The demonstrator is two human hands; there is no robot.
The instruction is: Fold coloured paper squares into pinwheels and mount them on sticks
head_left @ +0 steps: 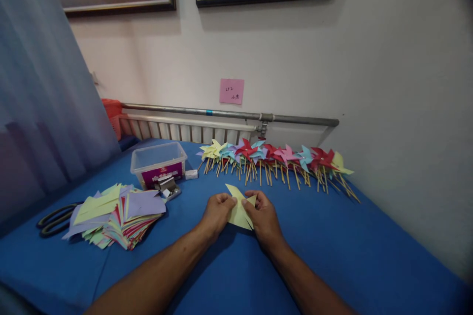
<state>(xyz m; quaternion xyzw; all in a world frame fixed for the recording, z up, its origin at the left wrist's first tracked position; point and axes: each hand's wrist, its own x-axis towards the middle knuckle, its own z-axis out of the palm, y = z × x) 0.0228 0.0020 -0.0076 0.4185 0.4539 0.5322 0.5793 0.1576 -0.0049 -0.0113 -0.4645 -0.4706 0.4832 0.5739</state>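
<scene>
Holding pale-yellow cut paper [238, 215] over blue-covered desk [332, 241], nr mid-view. W/ L hand [217, 212], clamping its L side btwn thumb & fingers; w/ R hand [264, 216], fingers clamped on a raised corner, thumbs set close together nr ctr.

Have most room R of hands, out to desk's slanting R edge along wall [395, 108], plus some twd body.

Reaching fwd, meet pinwheels [247, 150] crowded in a long row by far edge, w/ sticks twd body; see red, pink, blue, purple & yellow heads, partly overlapping.

Find L side busier: stack of colored paper [121, 216] well apart from hands, w/ dark scissors handles [55, 220] poking out past its L side. Bhd stack, see clear plastic tub [177, 163] w/ purple label; in front of it, small open box [170, 188] w/ tiny bits, too small to ID; just R of tub, small white box [191, 174].

Beyond far edge, see radiator [185, 130], metal pipe [177, 110] above, pink note [231, 91] on wall. At far L, see red basket [114, 117] & blue curtain [44, 88] beside desk.
</scene>
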